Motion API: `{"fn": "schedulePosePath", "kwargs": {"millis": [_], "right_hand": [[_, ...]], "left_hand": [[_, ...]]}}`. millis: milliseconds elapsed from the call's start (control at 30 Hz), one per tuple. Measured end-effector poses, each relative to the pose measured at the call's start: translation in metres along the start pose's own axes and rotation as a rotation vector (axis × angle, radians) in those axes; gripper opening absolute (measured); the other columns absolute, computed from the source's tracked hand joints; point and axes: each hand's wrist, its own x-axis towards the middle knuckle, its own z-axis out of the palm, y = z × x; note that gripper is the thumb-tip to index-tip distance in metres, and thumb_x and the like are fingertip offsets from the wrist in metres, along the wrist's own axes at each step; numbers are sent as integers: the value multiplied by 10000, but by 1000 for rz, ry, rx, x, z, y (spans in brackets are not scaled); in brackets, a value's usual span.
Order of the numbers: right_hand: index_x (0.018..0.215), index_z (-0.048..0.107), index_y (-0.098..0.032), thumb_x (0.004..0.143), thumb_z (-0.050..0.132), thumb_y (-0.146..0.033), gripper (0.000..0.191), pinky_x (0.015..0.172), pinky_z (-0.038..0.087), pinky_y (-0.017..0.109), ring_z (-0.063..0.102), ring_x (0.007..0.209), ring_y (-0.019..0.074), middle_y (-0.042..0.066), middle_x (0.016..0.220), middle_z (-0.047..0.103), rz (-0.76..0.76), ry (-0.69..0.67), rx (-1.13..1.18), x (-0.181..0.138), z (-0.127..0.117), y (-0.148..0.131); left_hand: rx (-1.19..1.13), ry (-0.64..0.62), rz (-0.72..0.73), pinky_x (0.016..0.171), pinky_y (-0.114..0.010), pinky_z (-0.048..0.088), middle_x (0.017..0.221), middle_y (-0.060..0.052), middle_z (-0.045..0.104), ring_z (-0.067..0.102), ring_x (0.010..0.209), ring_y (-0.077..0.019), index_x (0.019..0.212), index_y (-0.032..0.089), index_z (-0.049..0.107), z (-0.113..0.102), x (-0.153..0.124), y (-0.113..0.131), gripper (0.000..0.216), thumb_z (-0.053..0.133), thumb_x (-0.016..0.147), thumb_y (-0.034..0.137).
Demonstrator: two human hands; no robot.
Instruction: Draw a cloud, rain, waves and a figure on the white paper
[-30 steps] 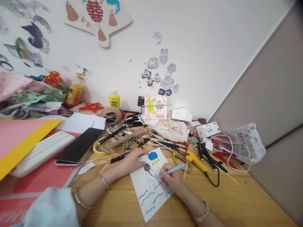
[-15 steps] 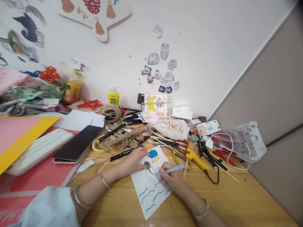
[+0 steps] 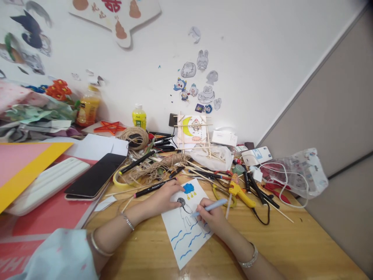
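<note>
A white sheet of paper (image 3: 182,254) lies tilted on the wooden table. It bears a blue cloud (image 3: 189,188) with yellow hanging shapes, a figure with a dark round head (image 3: 181,202), and blue wavy lines. My left hand (image 3: 167,196) rests flat on the sheet's upper left edge, fingers apart. A light blue pen (image 3: 215,205) is gripped in my right hand (image 3: 212,215), its tip at the figure's side. Just beyond the left hand lies a black marker (image 3: 154,188).
Behind the paper spread twine (image 3: 163,163), sticks and several markers. A yellow glue gun (image 3: 242,192) lies right of the sheet, near a white cable (image 3: 287,177). At left are a black phone (image 3: 96,175) and a white case (image 3: 52,186). A framed moon picture (image 3: 192,130) leans at the wall.
The right hand and pen have shifted very slightly, the pen tilting a little more steeply. My left hand stays in place on the paper. The whole view has moved slightly.
</note>
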Motion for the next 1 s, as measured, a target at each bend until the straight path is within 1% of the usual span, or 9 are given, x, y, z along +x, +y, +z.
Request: {"fn": "schedulePosePath", "kwargs": {"millis": [267,367,533,633,800,1000], "right_hand": [[556,459,-220,813,549,-413,334,443,345,225,463,466,124,-28,483,504,11,13,10,-1,0,1],[569,469,-218,812,564,-432,338,447,353,225,472,475,126,-27,498,523,10,16,8,0,0,1],[562,464,-217,822,541,-449,357,446,350,222,470,460,120,-34,480,498,25,6,28,-1,0,3],[569,473,-215,817,543,-445,345,451,353,226,475,464,122,-27,500,515,23,9,17,-1,0,3],[571,480,-215,803,539,-446,332,431,346,223,467,442,119,-38,475,479,40,-3,40,-1,-1,2],[563,484,-209,790,538,-398,301,420,332,218,456,428,113,-40,466,479,56,-6,47,-2,0,-1]], "left_hand": [[0,-5,4,964,-355,420,1141,-77,536,538,1069,-251,1097,211,628,0,0,-1,368,717,742,248],[-2,-7,7,962,-350,420,1143,-75,537,539,1066,-249,1097,215,630,-1,0,0,363,715,746,254],[-3,-17,9,966,-343,414,1127,-71,540,532,1071,-246,1082,214,640,-3,0,4,355,716,735,214],[-2,-23,7,960,-338,416,1126,-69,540,533,1067,-241,1080,215,641,-5,0,6,354,711,734,189],[4,-26,7,962,-338,412,1121,-65,539,529,1069,-242,1077,218,648,-6,0,8,342,708,742,193],[5,-39,-14,967,-335,409,1124,-70,536,530,1074,-242,1078,201,653,-7,0,11,346,708,739,172]]}}
